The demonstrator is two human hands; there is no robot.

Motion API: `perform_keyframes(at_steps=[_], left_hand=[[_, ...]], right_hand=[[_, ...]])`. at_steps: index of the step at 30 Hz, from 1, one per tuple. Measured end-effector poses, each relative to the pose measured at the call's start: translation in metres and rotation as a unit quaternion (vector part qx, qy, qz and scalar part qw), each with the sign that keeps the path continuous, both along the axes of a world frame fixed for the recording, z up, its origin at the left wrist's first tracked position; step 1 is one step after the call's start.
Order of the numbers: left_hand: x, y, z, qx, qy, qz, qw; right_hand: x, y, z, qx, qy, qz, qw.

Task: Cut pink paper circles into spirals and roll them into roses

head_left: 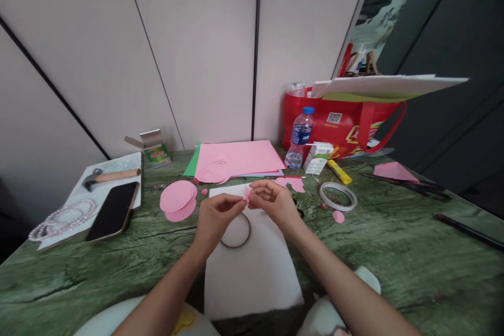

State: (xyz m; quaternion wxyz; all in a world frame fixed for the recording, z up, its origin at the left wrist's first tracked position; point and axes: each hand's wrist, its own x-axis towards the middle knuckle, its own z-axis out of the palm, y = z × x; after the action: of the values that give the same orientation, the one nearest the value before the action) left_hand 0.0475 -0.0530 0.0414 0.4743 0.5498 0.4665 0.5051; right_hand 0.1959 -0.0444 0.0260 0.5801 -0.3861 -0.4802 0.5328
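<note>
Both hands meet above a white sheet [252,278] and pinch one small piece of pink paper [247,194] between them. My left hand [218,215] grips its lower left edge with thumb and forefinger. On the other side, my right hand [275,202] is closed on the same piece, its fingers curled and partly hiding it. Beneath my left hand lies a thin dark ring [249,236] on the white sheet. A stack of pink paper circles [177,197] rests to the left, and pink paper scraps [295,184] lie just beyond my right hand.
Pink sheets [244,157] lie at the back. A water bottle [300,139], a small carton [318,157], a glue stick [339,171] and a tape roll [337,206] stand or lie right. Scissors [425,189] are farther right. A hammer [114,176] and phone [114,211] lie left.
</note>
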Motion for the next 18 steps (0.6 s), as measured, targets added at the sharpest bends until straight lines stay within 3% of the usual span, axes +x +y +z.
perform_keyframes(at_steps=[11,18], left_hand=[[0.0011,-0.0020,0.0028,-0.020,-0.031,-0.044,0.998],[0.0007,-0.0028,0.0053,-0.020,-0.024,-0.032,0.999]], right_hand=[[-0.0005,-0.0029,0.0006,0.062,-0.059,0.017,0.996],[-0.0005,-0.0040,0.0014,0.086,-0.064,0.030,0.994]])
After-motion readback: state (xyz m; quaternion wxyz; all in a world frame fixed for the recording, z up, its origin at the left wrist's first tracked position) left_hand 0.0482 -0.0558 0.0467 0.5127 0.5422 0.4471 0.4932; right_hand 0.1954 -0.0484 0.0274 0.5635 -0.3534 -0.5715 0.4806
